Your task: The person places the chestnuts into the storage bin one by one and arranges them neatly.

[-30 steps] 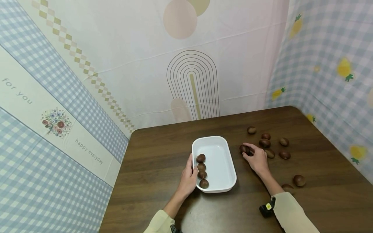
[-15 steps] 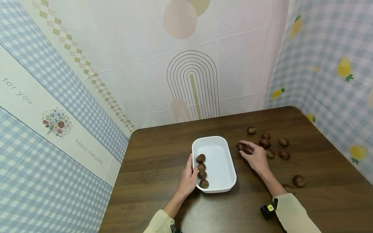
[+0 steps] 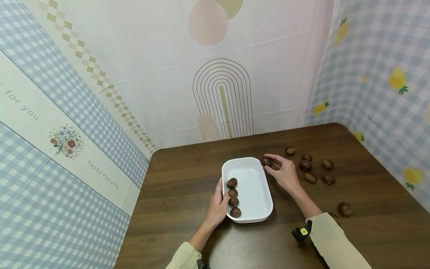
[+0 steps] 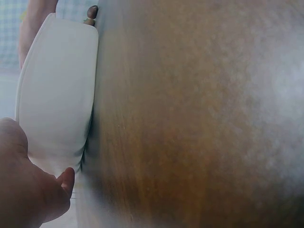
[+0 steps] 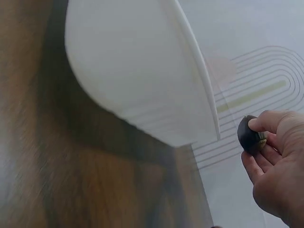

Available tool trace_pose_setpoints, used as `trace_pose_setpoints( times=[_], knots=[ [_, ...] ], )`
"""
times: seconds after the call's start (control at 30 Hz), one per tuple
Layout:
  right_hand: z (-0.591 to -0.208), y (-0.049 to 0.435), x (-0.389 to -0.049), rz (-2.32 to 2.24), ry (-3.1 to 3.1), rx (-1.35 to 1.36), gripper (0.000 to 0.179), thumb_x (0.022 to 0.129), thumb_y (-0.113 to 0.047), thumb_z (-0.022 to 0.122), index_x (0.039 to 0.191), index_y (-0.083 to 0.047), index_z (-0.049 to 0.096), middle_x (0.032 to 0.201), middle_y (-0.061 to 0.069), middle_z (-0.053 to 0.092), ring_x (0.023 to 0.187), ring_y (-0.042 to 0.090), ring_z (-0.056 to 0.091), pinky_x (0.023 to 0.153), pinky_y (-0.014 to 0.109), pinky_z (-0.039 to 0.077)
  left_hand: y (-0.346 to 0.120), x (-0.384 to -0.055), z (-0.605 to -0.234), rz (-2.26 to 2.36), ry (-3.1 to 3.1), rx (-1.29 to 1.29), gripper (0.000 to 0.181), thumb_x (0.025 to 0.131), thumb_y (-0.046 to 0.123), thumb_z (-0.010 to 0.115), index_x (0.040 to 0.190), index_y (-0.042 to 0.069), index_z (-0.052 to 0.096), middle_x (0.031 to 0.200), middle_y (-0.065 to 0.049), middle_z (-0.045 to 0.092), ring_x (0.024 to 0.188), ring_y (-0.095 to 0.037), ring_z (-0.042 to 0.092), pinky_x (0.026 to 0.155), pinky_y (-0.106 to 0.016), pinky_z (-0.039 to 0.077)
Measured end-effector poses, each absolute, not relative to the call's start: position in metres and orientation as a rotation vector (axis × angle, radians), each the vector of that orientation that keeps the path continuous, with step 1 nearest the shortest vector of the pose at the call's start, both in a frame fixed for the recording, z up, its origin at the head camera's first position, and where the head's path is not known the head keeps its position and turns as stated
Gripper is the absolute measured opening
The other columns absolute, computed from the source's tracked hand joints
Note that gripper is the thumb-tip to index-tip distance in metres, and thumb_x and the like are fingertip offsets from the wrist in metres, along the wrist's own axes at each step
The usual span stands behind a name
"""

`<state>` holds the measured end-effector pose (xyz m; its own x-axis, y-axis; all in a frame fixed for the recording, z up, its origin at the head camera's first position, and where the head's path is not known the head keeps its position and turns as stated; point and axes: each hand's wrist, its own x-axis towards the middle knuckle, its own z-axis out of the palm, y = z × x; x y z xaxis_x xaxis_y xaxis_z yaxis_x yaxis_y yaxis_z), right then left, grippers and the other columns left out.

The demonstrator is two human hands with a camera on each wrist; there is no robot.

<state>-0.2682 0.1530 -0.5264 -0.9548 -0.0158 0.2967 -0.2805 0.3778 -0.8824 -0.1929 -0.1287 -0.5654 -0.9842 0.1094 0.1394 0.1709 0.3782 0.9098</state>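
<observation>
My left hand [image 3: 217,207] grips the left wall of a white rectangular dish [image 3: 252,186], thumb at the rim and fingers along the outside. Several brown chestnuts [image 3: 232,193] lie in a row inside it, against that left wall. At the dish's far right corner my right hand [image 3: 285,173] pinches another chestnut [image 3: 265,161] between thumb and fingertips. The right wrist view has this chestnut [image 5: 250,135] above rim height, just beyond the dish wall [image 5: 137,61]. From the left wrist, the left hand [image 4: 35,183] shows at the near end of the dish's side.
Several loose chestnuts [image 3: 305,165] are scattered on the brown wooden table [image 3: 181,175] to the right of the right hand. Another chestnut [image 3: 345,209] lies nearer, with one partly hidden by the right sleeve [image 3: 336,239]. Patterned cloth [image 3: 161,74] hangs behind the table.
My right hand has carried its chestnut left and away from me, from beside the loose ones to the dish's far right corner. The left hand and dish have stayed put.
</observation>
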Motion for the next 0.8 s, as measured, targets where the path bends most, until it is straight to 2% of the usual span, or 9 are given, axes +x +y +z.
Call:
trace_pose_setpoints(
  times=[0.2,0.33,0.57,0.67,0.8],
  knots=[
    [-0.522,0.132,-0.278,1.631,-2.398,0.297,0.042,0.094,0.002,0.076,0.136,-0.001,0.070,0.134,0.024,0.069,0.122,0.040,0.068,0.097,0.053,0.056,-0.129,-0.193,-0.565,-1.692,-2.558,-0.263,0.064,0.109,0.005,0.047,0.169,0.007,0.025,0.159,-0.021,0.050,0.138,-0.032,0.055,0.115,-0.054,0.041],
    [-0.524,0.117,-0.285,1.658,-2.392,0.310,0.041,0.093,0.003,0.076,0.134,-0.001,0.071,0.131,0.024,0.071,0.119,0.040,0.069,0.099,0.056,0.055,-0.129,-0.193,-0.566,-1.683,-2.562,-0.267,0.064,0.109,0.005,0.047,0.169,0.006,0.025,0.158,-0.022,0.050,0.138,-0.033,0.055,0.115,-0.053,0.041],
    [-0.526,0.093,-0.295,1.684,-2.418,0.385,0.042,0.093,0.004,0.076,0.134,0.000,0.071,0.133,0.023,0.070,0.116,0.041,0.070,0.094,0.053,0.058,-0.129,-0.194,-0.565,-1.668,-2.580,-0.274,0.065,0.109,0.004,0.047,0.169,0.005,0.023,0.163,-0.021,0.045,0.142,-0.033,0.051,0.118,-0.054,0.038],
    [-0.527,0.083,-0.299,1.702,-2.428,0.416,0.042,0.092,0.005,0.076,0.134,0.001,0.071,0.132,0.024,0.070,0.116,0.042,0.070,0.095,0.052,0.058,-0.130,-0.194,-0.565,-1.644,-2.589,-0.275,0.065,0.109,0.004,0.047,0.169,0.005,0.022,0.165,-0.021,0.040,0.146,-0.033,0.047,0.119,-0.055,0.035],
    [-0.530,0.071,-0.303,1.715,-2.455,0.433,0.041,0.091,0.005,0.077,0.132,0.001,0.072,0.130,0.024,0.071,0.115,0.041,0.071,0.096,0.052,0.058,-0.130,-0.195,-0.566,-1.650,-2.580,-0.277,0.066,0.108,0.004,0.047,0.169,0.005,0.023,0.164,-0.021,0.042,0.144,-0.033,0.049,0.118,-0.055,0.037]
  ],
)
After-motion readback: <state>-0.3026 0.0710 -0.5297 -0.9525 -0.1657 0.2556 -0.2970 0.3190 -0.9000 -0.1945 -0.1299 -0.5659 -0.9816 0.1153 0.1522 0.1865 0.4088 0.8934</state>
